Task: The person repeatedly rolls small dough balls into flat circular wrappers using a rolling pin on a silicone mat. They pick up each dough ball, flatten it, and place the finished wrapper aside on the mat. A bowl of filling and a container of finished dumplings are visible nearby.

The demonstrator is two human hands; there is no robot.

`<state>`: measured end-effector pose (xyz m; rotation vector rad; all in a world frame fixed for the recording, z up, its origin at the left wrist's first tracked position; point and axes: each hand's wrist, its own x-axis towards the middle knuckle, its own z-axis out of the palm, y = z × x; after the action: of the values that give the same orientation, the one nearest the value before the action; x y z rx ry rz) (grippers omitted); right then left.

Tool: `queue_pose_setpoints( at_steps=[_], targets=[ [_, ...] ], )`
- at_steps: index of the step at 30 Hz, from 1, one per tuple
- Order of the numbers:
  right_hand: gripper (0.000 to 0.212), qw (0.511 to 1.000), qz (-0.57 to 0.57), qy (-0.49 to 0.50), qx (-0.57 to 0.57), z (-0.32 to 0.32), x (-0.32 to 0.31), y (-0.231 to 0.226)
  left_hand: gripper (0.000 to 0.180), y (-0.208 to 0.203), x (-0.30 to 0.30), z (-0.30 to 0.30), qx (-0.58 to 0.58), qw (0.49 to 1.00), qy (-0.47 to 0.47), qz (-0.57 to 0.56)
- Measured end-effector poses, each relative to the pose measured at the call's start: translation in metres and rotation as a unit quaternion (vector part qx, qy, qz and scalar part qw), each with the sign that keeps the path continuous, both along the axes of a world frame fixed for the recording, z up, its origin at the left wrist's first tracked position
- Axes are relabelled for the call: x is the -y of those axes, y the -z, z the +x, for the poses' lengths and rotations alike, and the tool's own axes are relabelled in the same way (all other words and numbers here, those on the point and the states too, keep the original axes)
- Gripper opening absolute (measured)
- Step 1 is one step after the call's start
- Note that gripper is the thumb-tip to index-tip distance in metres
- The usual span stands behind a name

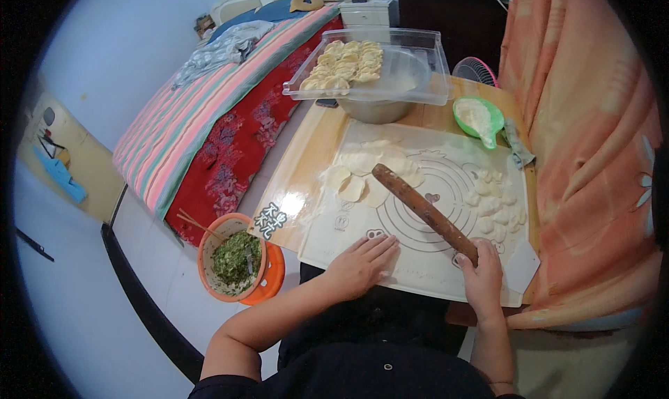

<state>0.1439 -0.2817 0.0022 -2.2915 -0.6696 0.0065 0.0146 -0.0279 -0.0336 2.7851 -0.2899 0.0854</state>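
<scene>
My right hand (482,277) grips one end of a brown wooden rolling pin (426,211), which slants up and left over the printed circles of a pale dough mat (418,277). Near the mat's front edge my left hand (362,265) lies flat with its fingers stretched out, holding nothing. Beyond it, thin round dough wrappers (352,188) overlap on the left side of the mat. Several small dough pieces (491,202) are scattered on the right side. A white dough scraper (521,266) rests at the mat's right corner, beside my right hand.
A clear plastic tray (296,89) with dumplings (348,61) sits on a metal bowl (376,111) at the back. Right of it are a green scoop (496,117) of flour and a cloth (516,142). Low left, a bowl (209,282) holds green filling and chopsticks. An orange curtain (571,190) hangs right.
</scene>
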Motion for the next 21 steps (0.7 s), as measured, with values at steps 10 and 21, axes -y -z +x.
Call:
queue_pose_setpoints(
  at_steps=[10,21],
  targets=[
    [0.033,0.998,-0.029,-0.057,-0.009,-0.016,-0.025,0.002,0.041,0.005,-0.010,-0.006,0.100,0.987,-0.120,-0.029],
    [0.065,0.949,-0.162,-0.144,0.231,-0.004,-0.104,0.030,0.051,0.011,-0.067,-0.013,0.108,0.956,-0.250,0.109]
  ],
)
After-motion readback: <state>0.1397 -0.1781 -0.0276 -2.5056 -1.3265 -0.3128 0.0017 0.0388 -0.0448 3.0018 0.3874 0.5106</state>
